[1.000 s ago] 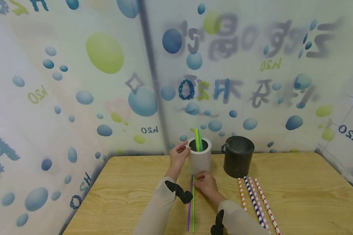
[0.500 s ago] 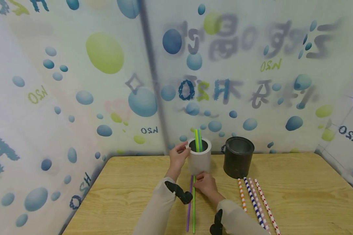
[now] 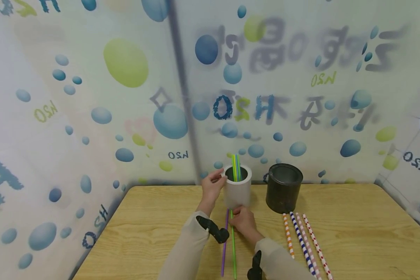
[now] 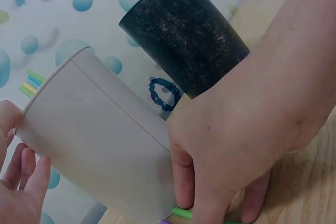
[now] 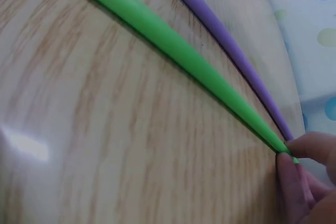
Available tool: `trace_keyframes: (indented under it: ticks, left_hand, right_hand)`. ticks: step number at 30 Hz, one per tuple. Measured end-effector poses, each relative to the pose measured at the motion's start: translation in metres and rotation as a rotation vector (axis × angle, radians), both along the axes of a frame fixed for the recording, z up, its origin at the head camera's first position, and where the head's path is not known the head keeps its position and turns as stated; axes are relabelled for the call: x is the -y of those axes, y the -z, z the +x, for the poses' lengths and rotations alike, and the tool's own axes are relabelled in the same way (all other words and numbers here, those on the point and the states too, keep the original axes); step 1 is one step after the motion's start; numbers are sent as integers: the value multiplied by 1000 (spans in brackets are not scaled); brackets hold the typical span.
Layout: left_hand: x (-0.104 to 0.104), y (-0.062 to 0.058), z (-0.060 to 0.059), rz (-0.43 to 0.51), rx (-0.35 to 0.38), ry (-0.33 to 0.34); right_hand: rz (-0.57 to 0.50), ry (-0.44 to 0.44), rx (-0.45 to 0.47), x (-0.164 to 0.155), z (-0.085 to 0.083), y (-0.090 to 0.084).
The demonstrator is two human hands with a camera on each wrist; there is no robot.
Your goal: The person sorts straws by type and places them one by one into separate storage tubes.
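A: Pinching the green straw (image 3: 233, 249) at its far end, the right hand (image 3: 244, 222) sits at 6 o'clock of the white cup (image 3: 237, 191), fingertips (image 5: 290, 167) closed on the tip. Rest of the straw lies flat on the worktop (image 3: 350, 229), running back toward the person.

B: Left hand (image 3: 212, 187)?

A: At 9 o'clock of the cup, fingers curled on the rim and wall, steadying it. A few coloured straws (image 3: 235, 168) stand inside already.

B: Purple straw (image 3: 224, 245)?

A: Just beside the green one on its 9 o'clock side, touching or nearly so near the cup end; can't tell which. Nobody holds it.

B: Risks?

A: My guess: the grip is right at the tip, so the long free end could swing or drag when lifted and nudge the purple one. It may also slip out, since it's a thin pinch. The cup looks light, and a straw catching the rim could tip it if the left hand loosens.

B: Anything else around?

A: Black cup (image 3: 284, 188) at 3 o'clock of the white one, apart from it. Four patterned paper straws (image 3: 302, 241) lie in a row at its 6 o'clock, well apart from the hands.
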State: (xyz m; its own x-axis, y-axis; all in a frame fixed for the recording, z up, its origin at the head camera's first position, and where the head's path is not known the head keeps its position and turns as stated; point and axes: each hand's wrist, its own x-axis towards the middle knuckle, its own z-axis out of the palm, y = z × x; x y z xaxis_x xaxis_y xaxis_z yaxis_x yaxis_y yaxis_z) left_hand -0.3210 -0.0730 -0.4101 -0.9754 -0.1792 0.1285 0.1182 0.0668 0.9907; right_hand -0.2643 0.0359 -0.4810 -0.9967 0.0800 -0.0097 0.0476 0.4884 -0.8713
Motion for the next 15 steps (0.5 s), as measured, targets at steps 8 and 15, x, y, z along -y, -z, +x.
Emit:
trace_keyframes:
  ticks: [8,15]
  left_hand:
    - [0,-1,1,10,3,-3]
    - [-1,-1,1,6,9,-6]
  right_hand:
    - [23,-13,-8,0,-1,0]
    - [91,-22,-10,0,-1,-2]
